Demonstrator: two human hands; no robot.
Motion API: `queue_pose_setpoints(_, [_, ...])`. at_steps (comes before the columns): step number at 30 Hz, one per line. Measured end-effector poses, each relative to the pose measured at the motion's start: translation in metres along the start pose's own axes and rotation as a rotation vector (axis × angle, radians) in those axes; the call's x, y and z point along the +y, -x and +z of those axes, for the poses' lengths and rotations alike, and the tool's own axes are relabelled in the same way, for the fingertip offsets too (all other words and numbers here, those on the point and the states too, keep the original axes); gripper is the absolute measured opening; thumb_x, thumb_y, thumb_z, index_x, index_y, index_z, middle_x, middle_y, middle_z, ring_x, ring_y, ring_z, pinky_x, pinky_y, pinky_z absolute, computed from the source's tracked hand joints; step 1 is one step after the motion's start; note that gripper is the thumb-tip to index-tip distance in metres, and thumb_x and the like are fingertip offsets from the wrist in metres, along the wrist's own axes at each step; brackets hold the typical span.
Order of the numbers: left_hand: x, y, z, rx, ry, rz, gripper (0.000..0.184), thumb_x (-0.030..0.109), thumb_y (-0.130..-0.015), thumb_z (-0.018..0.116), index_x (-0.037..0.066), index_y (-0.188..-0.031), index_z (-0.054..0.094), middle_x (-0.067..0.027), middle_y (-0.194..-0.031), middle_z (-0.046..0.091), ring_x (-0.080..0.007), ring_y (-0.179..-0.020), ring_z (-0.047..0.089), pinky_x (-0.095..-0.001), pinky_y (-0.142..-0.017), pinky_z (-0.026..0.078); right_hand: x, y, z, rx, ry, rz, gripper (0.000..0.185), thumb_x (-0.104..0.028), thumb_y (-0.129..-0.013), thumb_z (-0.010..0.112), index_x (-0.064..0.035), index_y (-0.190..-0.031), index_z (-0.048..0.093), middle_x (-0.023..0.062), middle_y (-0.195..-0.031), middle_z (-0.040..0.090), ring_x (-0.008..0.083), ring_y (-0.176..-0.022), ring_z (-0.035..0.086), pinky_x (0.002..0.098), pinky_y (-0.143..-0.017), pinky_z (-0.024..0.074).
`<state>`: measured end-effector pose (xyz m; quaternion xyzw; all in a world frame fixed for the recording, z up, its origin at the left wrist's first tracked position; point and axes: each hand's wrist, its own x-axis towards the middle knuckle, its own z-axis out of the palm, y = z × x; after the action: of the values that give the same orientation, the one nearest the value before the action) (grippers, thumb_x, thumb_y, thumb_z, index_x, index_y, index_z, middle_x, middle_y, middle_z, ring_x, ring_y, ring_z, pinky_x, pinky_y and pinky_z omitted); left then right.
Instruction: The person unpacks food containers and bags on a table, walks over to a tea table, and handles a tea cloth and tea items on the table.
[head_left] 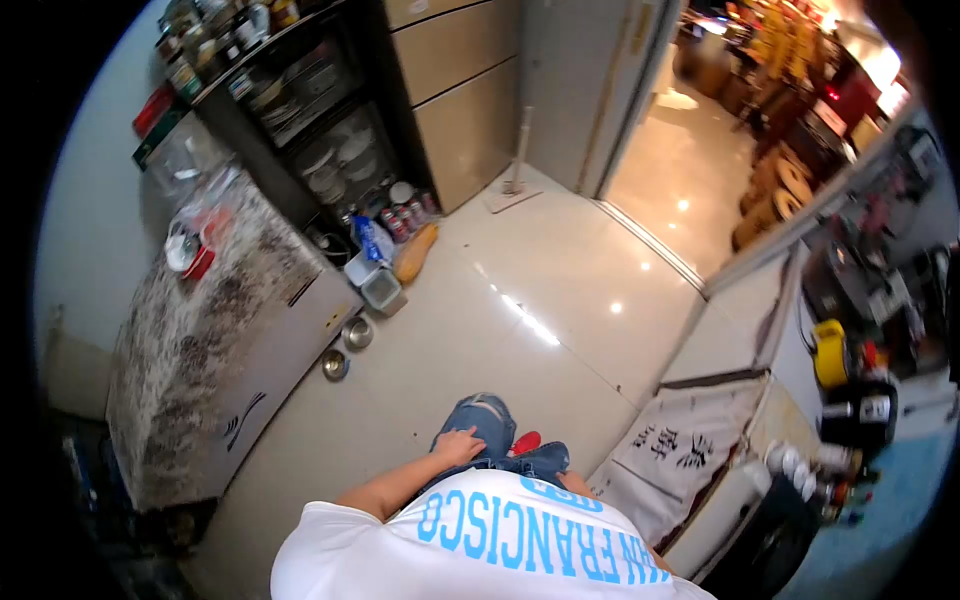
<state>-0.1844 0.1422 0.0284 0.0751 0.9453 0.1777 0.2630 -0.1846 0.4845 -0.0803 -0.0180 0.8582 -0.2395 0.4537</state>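
Left hand [459, 447] on denim jeans [492, 427], glossy floor [450, 350]

Your left forearm [395, 487] reaches forward with the elbow bent outward, and your left hand [457, 447] rests palm down on your left thigh [492, 428], fingers loosely extended. Your right arm [577, 484] shows only briefly beside your right thigh [541, 462]; your right hand's pose can't be made out.

Matt denim jeans [480, 428], soft cloth shirt [400, 550], smooth floor [460, 345] — glossy, reflective, shiny metal bowls [336, 365]
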Motion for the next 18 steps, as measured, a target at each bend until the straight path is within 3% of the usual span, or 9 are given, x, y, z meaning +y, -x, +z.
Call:
queue_pose_setpoints(3, [0.017,-0.036,-0.05,-0.011,0.061,-0.111,0.045,0.049,-0.091,0.044,0.012,-0.088,0.07,-0.0138,-0.094,0.067,-0.0342,-0.081,0.065,-0.0494,-0.068,0.05,-0.021,-0.019,-0.054,0.125,-0.149,0.11,0.04,-0.036,-0.088,0.056,0.0014,-0.097,0.067,0.0274,-0.092,0.064,0.04,-0.09,0.063,0.0459,-0.079,0.0462])
queue_pose_setpoints(4, [0.017,-0.052,-0.055,0.124,0.087,-0.092,0.049,0.05,-0.091,0.045,0.011,-0.074,0.067,-0.0144,-0.073,0.066,-0.0339,-0.072,0.065,-0.0469,-0.065,0.05,-0.029,-0.027,-0.076,0.134,-0.147,0.107,0.04,-0.036,-0.087,0.058,0.0005,-0.098,0.068,0.0253,-0.091,0.065,0.0388,-0.089,0.064,0.0458,-0.078,0.0465])
queue_pose_setpoints(8, [0.007,-0.148,-0.11,0.107,0.116,0.015,0.049,0.05,-0.091,0.045,0.011,-0.073,0.068,-0.0151,-0.078,0.066,-0.0343,-0.077,0.064,-0.0473,-0.067,0.05,-0.055,-0.086,-0.152,0.172,-0.017,0.017,0.038,-0.035,-0.088,0.055,0.0007,-0.094,0.068,0.0252,-0.088,0.065,0.0402,-0.084,0.063,0.0467,-0.076,0.0483])
queue_pose_setpoints(11, [-0.007,-0.235,-0.161,-0.034,0.084,0.106,0.037,0.046,-0.089,0.049,0.013,-0.1,0.063,-0.0164,-0.092,0.066,-0.0362,-0.084,0.064,-0.0484,-0.069,0.05,-0.085,-0.123,-0.227,0.084,-0.038,-0.047,0.037,-0.033,-0.087,0.056,0.0007,-0.097,0.067,0.025,-0.09,0.065,0.0394,-0.086,0.063,0.0449,-0.078,0.0488])
queue_pose_setpoints(14, [-0.004,-0.304,-0.23,-0.109,0.023,0.061,0.048,0.042,-0.088,0.053,0.018,-0.129,0.048,-0.0119,-0.107,0.063,-0.0329,-0.095,0.061,-0.0503,-0.079,0.047,-0.144,-0.133,-0.324,0.214,-0.03,-0.151,0.036,-0.028,-0.085,0.059,-0.0015,-0.109,0.063,0.0239,-0.099,0.064,0.0377,-0.094,0.062,0.0419,-0.081,0.0487])
queue_pose_setpoints(16, [0.005,-0.333,-0.275,0.114,0.014,0.136,0.053,0.044,-0.088,0.052,0.015,-0.132,0.047,-0.0137,-0.121,0.057,-0.0331,-0.11,0.055,-0.0535,-0.093,0.041,-0.176,-0.143,-0.388,0.335,-0.092,-0.216,0.039,-0.026,-0.085,0.06,-0.0016,-0.115,0.06,0.0243,-0.104,0.063,0.0358,-0.096,0.062,0.0396,-0.083,0.0489])
queue_pose_setpoints(18, [0.027,-0.339,-0.34,0.152,-0.042,0.105,0.063,0.051,-0.086,0.052,0.013,-0.135,0.044,-0.0151,-0.137,0.045,-0.0364,-0.128,0.039,-0.0615,-0.104,0.024,-0.201,-0.149,-0.438,0.368,-0.188,-0.27,0.04,-0.025,-0.086,0.06,0.0003,-0.118,0.058,0.0244,-0.106,0.063,0.0332,-0.097,0.063,0.0379,-0.084,0.0492])
